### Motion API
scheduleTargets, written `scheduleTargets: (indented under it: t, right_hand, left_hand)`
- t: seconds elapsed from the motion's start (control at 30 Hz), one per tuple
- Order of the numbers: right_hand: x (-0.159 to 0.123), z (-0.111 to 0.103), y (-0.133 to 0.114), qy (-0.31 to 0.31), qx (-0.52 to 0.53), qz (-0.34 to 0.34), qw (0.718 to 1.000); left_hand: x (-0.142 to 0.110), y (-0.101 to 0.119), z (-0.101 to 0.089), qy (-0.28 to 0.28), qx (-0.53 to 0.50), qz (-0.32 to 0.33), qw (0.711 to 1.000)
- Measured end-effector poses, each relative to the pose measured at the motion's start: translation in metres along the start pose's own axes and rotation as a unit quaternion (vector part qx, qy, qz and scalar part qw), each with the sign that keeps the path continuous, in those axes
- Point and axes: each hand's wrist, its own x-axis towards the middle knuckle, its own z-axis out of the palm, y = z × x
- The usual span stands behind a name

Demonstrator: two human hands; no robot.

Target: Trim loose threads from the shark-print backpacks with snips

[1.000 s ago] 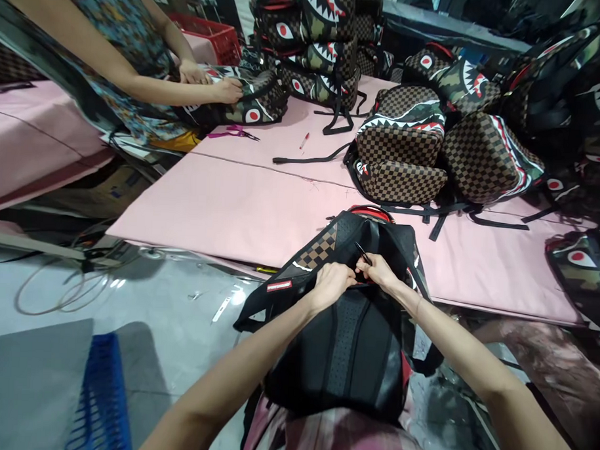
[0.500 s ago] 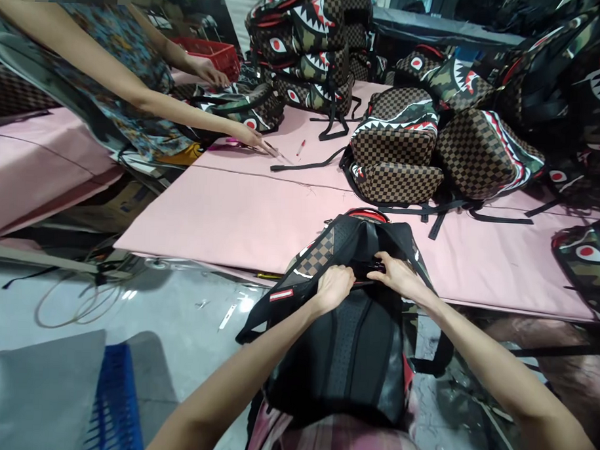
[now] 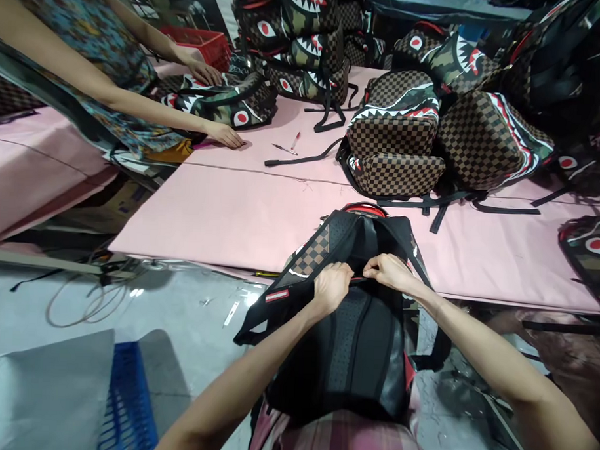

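Observation:
A black backpack [image 3: 354, 358] with a perforated back panel and checkered side lies on my lap, its top leaning on the pink table's [image 3: 222, 209] near edge. My left hand [image 3: 331, 286] is closed on the fabric at the top of the back panel. My right hand [image 3: 391, 273] pinches the same spot just to the right, fingers curled; whether a small tool sits in it I cannot make out. The black shoulder straps [image 3: 407, 245] fan out above both hands.
Shark-mouth checkered and camouflage backpacks [image 3: 396, 136] are piled at the table's back and right. A co-worker's hand [image 3: 227, 136] rests on the table by a camouflage backpack [image 3: 225, 101]; pens [image 3: 287, 146] lie nearby. A red crate [image 3: 202, 44] stands behind, a blue crate [image 3: 126, 403] and cables on the floor at left.
My right hand has drawn back to the top edge and pinched shut; the thin dark tool seen earlier no longer shows. The co-worker's hand reached out over the table, then pulled back left.

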Motion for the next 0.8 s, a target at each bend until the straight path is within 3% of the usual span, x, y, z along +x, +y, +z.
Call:
scheduleTargets:
  t: [0.1,0.23,0.37,0.5,0.6,0.7,0.8]
  right_hand:
    - [0.001,0.002,0.013,0.019,0.083,0.004,0.996]
    - [0.001,0.003,0.030,0.067,0.181,-0.003,0.981]
    - [0.005,0.004,0.023,0.056,0.129,-0.010,0.990]
    - [0.019,0.008,0.003,-0.045,0.030,-0.036,0.998]
    - [0.031,0.017,-0.007,-0.102,0.027,-0.042,0.994]
    - [0.035,0.024,-0.009,-0.089,0.030,-0.043,0.995]
    - [0.033,0.018,0.000,-0.036,0.040,-0.019,0.998]
  left_hand:
    - [-0.007,-0.005,0.001,0.038,-0.067,0.010,0.997]
    - [-0.031,-0.017,0.012,0.075,-0.180,0.138,0.971]
    - [-0.050,-0.026,0.032,0.111,-0.161,0.210,0.958]
    - [-0.052,-0.030,0.044,0.119,-0.133,0.229,0.957]
    - [-0.051,-0.031,0.045,0.119,-0.122,0.221,0.960]
    - [-0.053,-0.031,0.043,0.115,-0.114,0.224,0.961]
    - [-0.057,-0.032,0.043,0.104,-0.104,0.234,0.961]
